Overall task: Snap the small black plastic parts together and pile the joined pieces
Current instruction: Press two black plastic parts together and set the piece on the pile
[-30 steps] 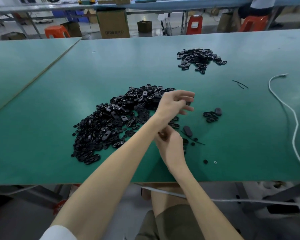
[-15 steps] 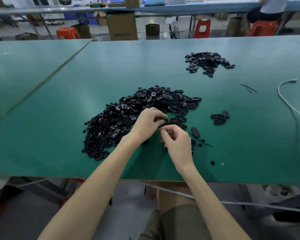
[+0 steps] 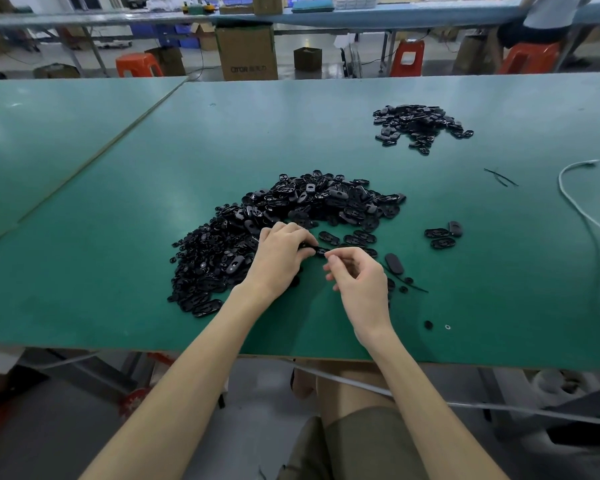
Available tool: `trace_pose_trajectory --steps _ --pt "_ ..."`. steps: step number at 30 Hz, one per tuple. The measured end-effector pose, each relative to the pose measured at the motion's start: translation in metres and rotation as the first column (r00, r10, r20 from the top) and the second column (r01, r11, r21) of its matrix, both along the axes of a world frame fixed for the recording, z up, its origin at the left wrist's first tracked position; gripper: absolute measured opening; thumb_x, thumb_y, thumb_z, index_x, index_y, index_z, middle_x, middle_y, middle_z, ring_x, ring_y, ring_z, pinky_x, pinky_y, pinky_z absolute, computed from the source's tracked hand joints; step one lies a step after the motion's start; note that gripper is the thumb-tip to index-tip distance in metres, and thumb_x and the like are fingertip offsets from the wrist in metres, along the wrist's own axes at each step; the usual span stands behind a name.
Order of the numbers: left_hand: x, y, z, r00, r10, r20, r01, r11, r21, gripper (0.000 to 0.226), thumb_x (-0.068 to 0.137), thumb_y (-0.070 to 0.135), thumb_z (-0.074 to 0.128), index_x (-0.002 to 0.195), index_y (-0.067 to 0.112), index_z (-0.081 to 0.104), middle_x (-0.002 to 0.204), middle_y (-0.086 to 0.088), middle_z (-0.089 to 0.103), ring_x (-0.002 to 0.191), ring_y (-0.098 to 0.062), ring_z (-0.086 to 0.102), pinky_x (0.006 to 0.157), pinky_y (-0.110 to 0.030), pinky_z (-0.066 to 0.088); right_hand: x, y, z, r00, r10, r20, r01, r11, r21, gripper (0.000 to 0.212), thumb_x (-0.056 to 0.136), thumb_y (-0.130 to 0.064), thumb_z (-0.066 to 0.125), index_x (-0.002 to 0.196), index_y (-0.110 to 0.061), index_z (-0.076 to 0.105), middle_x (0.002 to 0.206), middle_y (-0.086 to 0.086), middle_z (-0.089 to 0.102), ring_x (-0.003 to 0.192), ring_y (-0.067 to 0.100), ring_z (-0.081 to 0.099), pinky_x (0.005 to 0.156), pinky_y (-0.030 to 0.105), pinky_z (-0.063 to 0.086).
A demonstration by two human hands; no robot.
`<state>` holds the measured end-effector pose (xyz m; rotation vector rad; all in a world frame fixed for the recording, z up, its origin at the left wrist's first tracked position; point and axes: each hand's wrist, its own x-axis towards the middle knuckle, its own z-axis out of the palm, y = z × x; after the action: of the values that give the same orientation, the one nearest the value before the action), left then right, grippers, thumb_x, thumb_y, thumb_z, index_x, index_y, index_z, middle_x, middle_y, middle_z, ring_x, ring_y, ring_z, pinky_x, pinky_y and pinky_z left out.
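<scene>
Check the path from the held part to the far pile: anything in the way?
Across the green tabletop, yes: the right end of the large heap of black plastic parts lies between the small black plastic part gripped by the left hand and the smaller far pile of black pieces. Above it, nothing visible blocks a carry.

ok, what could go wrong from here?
1. The black part pinched in the left hand is right beside the big loose pile; if it slips, it could vanish among unjoined pieces.
2. The small black disc and pale ring lie near the green table's front edge, by the right forearm; a sweep might knock them off.
</scene>
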<state>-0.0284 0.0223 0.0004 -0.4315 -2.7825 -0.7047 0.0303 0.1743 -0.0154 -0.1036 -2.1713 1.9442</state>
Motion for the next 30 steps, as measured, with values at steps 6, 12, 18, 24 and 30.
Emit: trace_pose_trajectory --steps 6,12,18,24,30 --pt "0.003 0.001 0.001 1.0 0.019 0.002 -0.02 0.989 0.147 0.013 0.103 0.021 0.062 0.103 0.016 0.074 0.112 0.007 0.069 0.109 -0.017 0.053 0.097 -0.03 0.022 -0.001 0.003 0.002 0.999 -0.037 -0.023 0.034 0.995 -0.097 0.023 0.098 -0.009 0.068 0.116 -0.023 0.069 0.107 0.005 0.066 0.09 0.015 0.069 0.069 0.023 0.056" --pt "0.007 -0.004 0.009 0.994 -0.069 0.084 0.044 0.96 0.277 0.011 0.102 0.011 0.063 0.103 0.008 0.074 0.094 0.008 0.064 0.09 -0.006 0.057 0.096 -0.035 0.044 -0.002 0.001 0.002 0.999 -0.014 -0.029 0.011 0.996 -0.093 0.019 0.099 -0.01 0.068 0.116 -0.018 0.071 0.107 0.008 0.068 0.09 0.011 0.068 0.069 0.021 0.056" --pt "0.01 -0.016 0.02 0.979 -0.136 0.151 0.096 0.964 0.247 0.011 0.1 0.012 0.066 0.103 0.008 0.076 0.084 0.014 0.064 0.072 0.016 0.055 0.069 -0.005 0.04 -0.003 0.0 -0.001 1.0 0.01 -0.013 -0.012 0.996 -0.086 0.008 0.098 -0.011 0.07 0.102 -0.017 0.068 0.091 0.0 0.072 0.085 0.014 0.071 0.067 0.021 0.055" --pt "0.011 -0.027 0.038 0.979 -0.166 0.121 0.128 0.954 0.27 0.007 0.097 0.021 0.072 0.099 0.017 0.077 0.098 0.006 0.067 0.075 0.004 0.058 0.073 -0.008 0.042 -0.004 -0.001 -0.002 0.999 0.043 -0.004 -0.043 0.997 -0.069 0.008 0.102 -0.012 0.064 0.099 -0.019 0.063 0.094 0.001 0.07 0.085 0.012 0.072 0.065 0.023 0.054" --pt "0.01 -0.039 0.036 0.979 -0.092 0.18 0.085 0.995 0.047 0.008 0.096 0.02 0.072 0.103 0.022 0.078 0.102 0.003 0.06 0.096 -0.014 0.059 0.09 -0.026 0.048 -0.004 0.0 -0.002 1.0 0.0 -0.002 0.0 0.993 -0.12 0.01 0.103 -0.008 0.06 0.099 -0.016 0.059 0.09 0.006 0.07 0.075 0.01 0.073 0.063 0.021 0.053"
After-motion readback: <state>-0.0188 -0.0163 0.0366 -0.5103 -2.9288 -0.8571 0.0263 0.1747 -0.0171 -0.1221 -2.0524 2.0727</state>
